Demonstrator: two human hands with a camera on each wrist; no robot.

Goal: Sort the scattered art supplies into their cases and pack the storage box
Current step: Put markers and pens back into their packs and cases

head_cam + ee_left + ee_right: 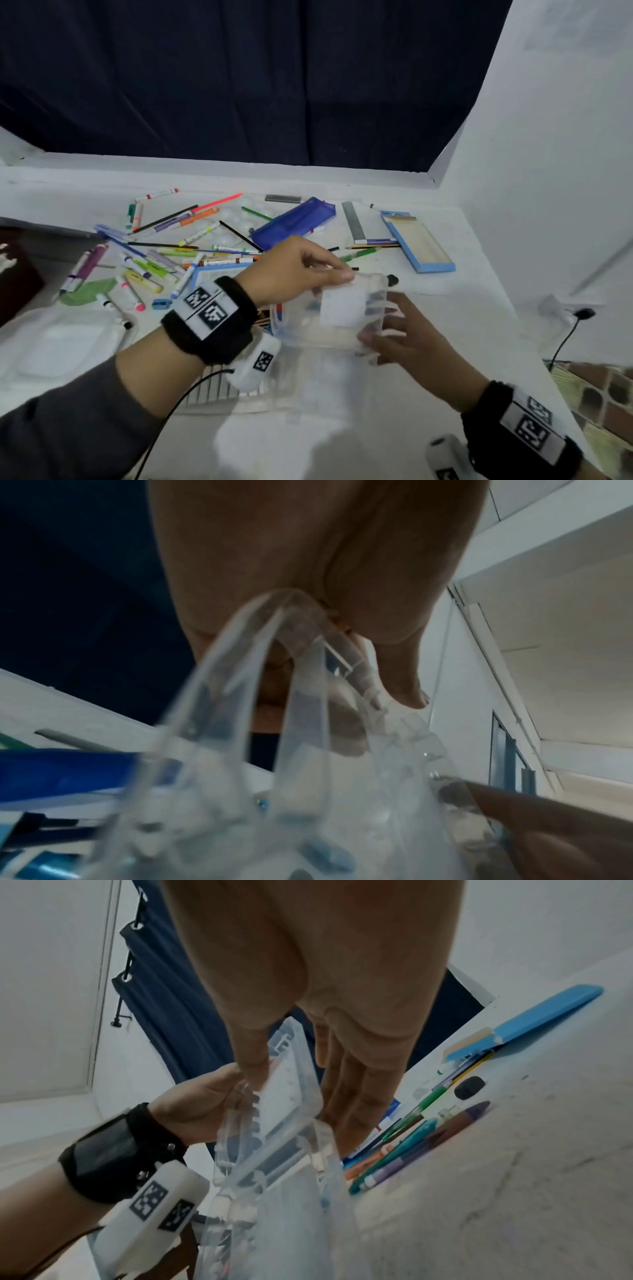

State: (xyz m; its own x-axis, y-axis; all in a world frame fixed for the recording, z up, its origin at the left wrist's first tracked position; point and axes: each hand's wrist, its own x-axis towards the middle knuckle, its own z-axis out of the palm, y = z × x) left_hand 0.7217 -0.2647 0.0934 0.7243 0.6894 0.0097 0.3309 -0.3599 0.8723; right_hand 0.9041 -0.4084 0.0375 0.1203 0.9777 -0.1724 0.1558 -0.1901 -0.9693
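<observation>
A clear plastic case [342, 310] is held above the white table between both hands. My left hand [337, 274] pinches its top rim with thumb and fingers. My right hand [378, 330] grips its right end, thumb on one face and fingers [356, 1096] on the other face of the case [291, 1096]. In the left wrist view the case [308, 764] fills the middle, blurred. Markers and pencils [161, 260] lie scattered on the left and centre of the table.
A dark blue pencil case [294, 219] lies behind the hands. A light blue tray [419, 241] and a metal ruler [354, 221] are at the back right. A clear lid [58, 342] sits at the near left. A black cable [565, 335] runs at the right edge.
</observation>
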